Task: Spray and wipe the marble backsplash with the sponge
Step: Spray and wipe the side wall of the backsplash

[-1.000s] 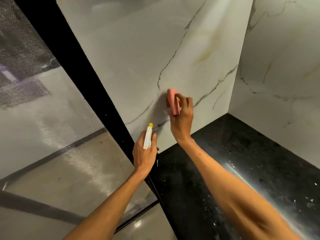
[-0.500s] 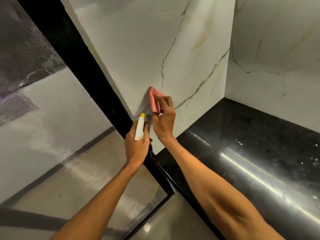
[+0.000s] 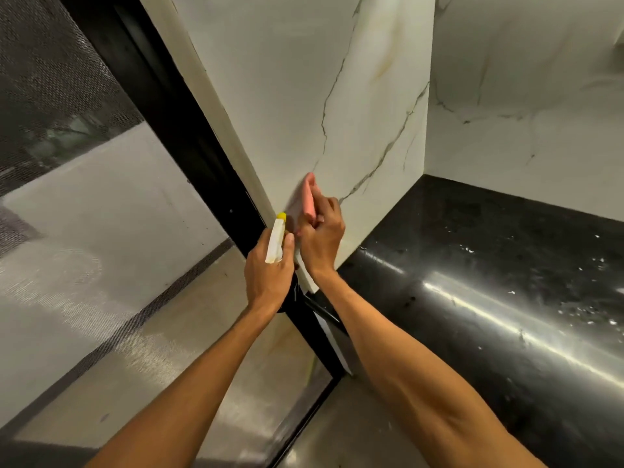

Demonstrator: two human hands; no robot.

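1. Backsplash (image 3: 287, 96): upright marble panel. Most of it lies above and to the right of your hands, so I'd judge the next stroke goes that way.
2. Surface (image 3: 506, 251): black and speckled, below the panel on the right.
3. Right grip (image 3: 320, 238): clamped on the sponge and nearer the wall.
4. Left grip (image 3: 268, 275): curled round the spray bottle, just beside the right.
5. Sponge (image 3: 309, 197): pink, long axis running up the panel, pressed to the marble near its left edge.
6. Spray bottle (image 3: 275, 241): yellow tip points at the wall.
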